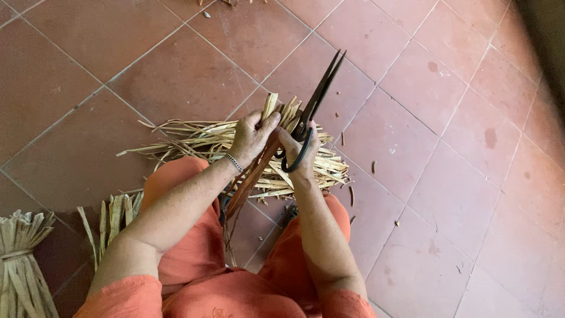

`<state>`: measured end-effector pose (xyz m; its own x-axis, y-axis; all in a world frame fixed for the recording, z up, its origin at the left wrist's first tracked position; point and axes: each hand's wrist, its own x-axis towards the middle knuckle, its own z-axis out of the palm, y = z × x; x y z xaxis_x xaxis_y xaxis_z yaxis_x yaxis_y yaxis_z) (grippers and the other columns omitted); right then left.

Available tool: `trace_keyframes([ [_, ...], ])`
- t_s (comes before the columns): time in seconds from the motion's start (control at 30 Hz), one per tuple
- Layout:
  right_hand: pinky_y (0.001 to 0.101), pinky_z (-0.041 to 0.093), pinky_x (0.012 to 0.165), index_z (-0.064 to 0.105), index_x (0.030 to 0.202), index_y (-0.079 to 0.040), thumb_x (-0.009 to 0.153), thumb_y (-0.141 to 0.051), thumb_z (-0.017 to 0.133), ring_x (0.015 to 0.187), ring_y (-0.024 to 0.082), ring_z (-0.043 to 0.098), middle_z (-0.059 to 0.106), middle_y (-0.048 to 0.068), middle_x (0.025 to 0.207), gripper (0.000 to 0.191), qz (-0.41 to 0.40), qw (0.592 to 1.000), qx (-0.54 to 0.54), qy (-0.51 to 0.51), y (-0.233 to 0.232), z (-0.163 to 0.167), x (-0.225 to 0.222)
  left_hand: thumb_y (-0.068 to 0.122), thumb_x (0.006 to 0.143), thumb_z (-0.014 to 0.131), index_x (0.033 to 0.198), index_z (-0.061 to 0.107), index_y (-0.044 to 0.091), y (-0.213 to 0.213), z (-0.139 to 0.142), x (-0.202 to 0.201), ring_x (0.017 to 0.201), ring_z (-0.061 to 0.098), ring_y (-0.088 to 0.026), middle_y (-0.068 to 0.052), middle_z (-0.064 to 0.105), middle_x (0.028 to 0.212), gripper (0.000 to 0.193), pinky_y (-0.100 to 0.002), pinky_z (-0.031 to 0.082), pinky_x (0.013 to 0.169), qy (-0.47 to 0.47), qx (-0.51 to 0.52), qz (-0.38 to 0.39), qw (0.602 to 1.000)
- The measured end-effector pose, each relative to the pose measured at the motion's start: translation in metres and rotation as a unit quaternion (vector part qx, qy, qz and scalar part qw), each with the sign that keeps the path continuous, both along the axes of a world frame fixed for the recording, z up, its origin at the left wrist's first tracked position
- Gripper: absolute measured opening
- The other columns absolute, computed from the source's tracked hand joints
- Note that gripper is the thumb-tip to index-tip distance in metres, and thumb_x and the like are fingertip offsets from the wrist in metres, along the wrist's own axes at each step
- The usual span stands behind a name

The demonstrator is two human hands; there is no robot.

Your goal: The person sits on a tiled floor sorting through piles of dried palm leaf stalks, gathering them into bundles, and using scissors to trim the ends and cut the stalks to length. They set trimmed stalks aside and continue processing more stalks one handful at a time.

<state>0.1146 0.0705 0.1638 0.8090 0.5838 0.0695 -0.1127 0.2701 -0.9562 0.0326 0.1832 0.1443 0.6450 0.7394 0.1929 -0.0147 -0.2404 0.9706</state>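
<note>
Gripping a bundle of long reddish-brown fibre strips [250, 179] at its upper end, just above the knees, with loose tails hanging down between the orange-clad legs [194, 247]. Left hand [250, 138] clenched round the strips, thumb pressed against a pale dry stalk end [270, 106] poking up past the fingers. Right hand [301, 150] closed through the loop handles of large black scissors [315, 103], blades pointing up and away, almost shut, touching no strip. Judging from that: no cut in progress at this instant, strips held together and seemingly being sorted or evened. Lying on the red tile floor [441, 176] just beyond the hands, a loose heap of pale straw-like pieces [206, 141], apparently worked or waiting material; which, cannot tell. Standing near the left leg, a short upright bunch [115, 218]; at the far left edge, a tied sheaf [20, 259], looking finished. Scattered small offcuts [373, 167] around, hinting at trimming well under way.
</note>
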Motion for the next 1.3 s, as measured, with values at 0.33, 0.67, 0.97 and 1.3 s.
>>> trace_keyframes([
  [0.33, 0.026, 0.06, 0.07, 0.064, 0.112, -0.003, 0.082, -0.002, 0.079, 0.08, 0.012, 0.072, 0.074, 0.005, 0.094, 0.034, 0.023, 0.999, -0.032, -0.013, -0.006, 0.017, 0.007, 0.034, 0.109, 0.07, 0.103, 0.071, 0.002, 0.001, -0.001, 0.0, 0.075, 0.055, -0.011, -0.002, 0.057, 0.087, 0.032, -0.028, 0.049, 0.06, 0.018, -0.05, -0.017, 0.998],
  [0.67, 0.0234, 0.058, 0.065, 0.062, 0.112, -0.006, 0.078, -0.002, 0.081, 0.075, 0.007, 0.068, 0.071, -0.001, 0.089, 0.039, 0.011, 0.996, -0.074, -0.053, 0.006, -0.004, 0.003, 0.027, 0.105, 0.061, 0.123, 0.068, 0.004, -0.011, 0.017, 0.004, 0.095, 0.068, -0.01, -0.003, 0.072, 0.107, 0.03, -0.027, 0.058, 0.083, -0.174, -0.36, -0.141, 0.905],
  [0.97, 0.0257, 0.057, 0.064, 0.062, 0.11, -0.002, 0.083, -0.003, 0.081, 0.074, 0.012, 0.068, 0.072, 0.005, 0.09, 0.034, -0.023, 0.999, -0.021, -0.044, -0.006, -0.002, 0.02, 0.041, 0.11, 0.042, 0.156, 0.038, 0.006, -0.009, 0.008, 0.005, 0.131, 0.058, -0.018, -0.012, 0.058, 0.144, 0.058, -0.034, 0.048, 0.113, -0.152, -0.249, -0.261, 0.92],
  [1.3, 0.0299, 0.058, 0.076, 0.06, 0.122, -0.001, 0.097, -0.016, 0.074, 0.09, 0.014, 0.068, 0.073, 0.006, 0.103, 0.033, 0.017, 0.997, 0.008, -0.071, -0.005, -0.026, 0.024, 0.05, 0.11, 0.041, 0.165, -0.006, 0.009, -0.012, 0.002, 0.004, 0.158, 0.02, -0.032, -0.024, 0.015, 0.171, 0.083, -0.041, 0.027, 0.128, -0.073, 0.085, -0.228, 0.967],
])
